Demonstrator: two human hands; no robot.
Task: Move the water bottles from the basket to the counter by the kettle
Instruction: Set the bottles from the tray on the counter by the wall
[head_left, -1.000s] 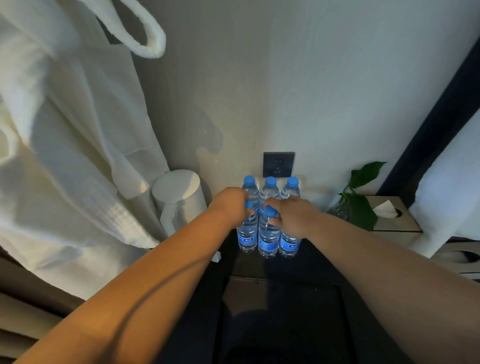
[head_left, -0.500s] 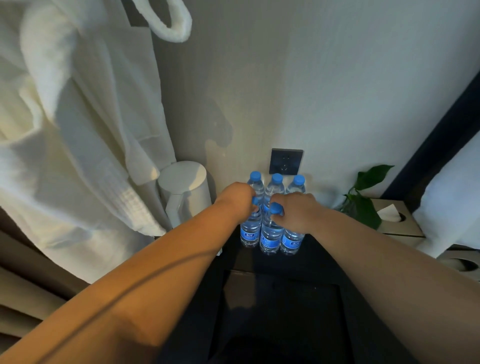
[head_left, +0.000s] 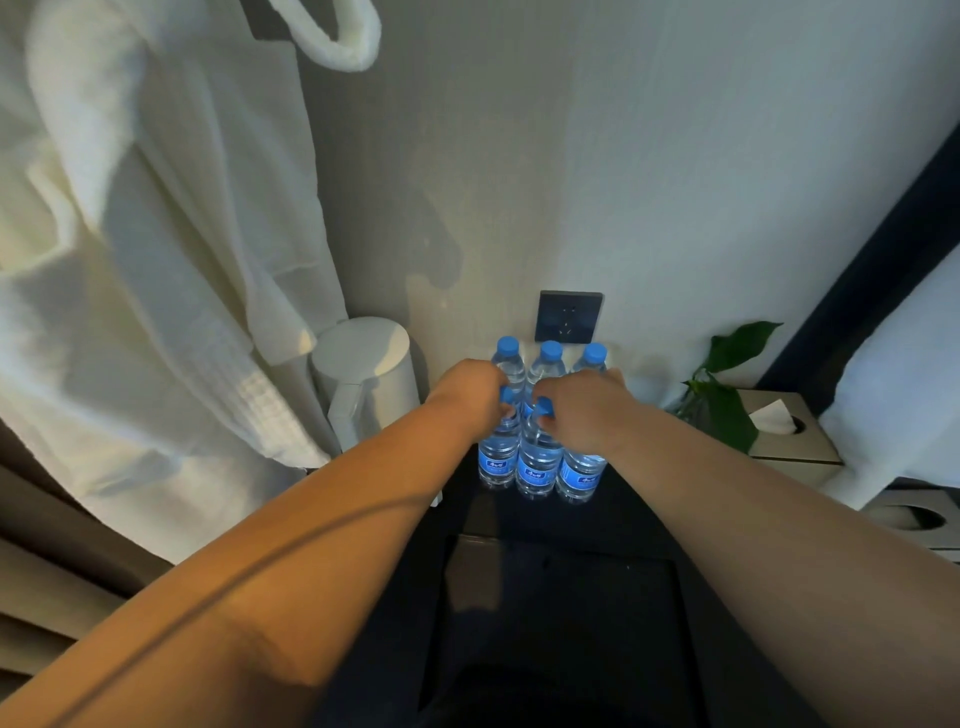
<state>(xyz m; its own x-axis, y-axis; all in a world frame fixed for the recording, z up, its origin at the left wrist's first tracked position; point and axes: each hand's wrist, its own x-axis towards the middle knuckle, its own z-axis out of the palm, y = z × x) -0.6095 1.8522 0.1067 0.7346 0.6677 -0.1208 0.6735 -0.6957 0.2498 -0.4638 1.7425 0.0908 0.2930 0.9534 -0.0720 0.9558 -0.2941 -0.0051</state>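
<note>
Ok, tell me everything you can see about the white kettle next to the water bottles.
The kettle is a plain matte white cylinder with a flat, round top and a flat handle running down its front side. It stands upright on the dark counter, left of the water bottles and apart from them. A hanging white bathrobe drapes against its left side. Neither hand touches it. Its base is hidden, so I can't tell about a cord.

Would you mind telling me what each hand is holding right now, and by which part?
The left hand grips the front left bottle at its cap; the right hand grips the front middle bottle likewise.
</note>
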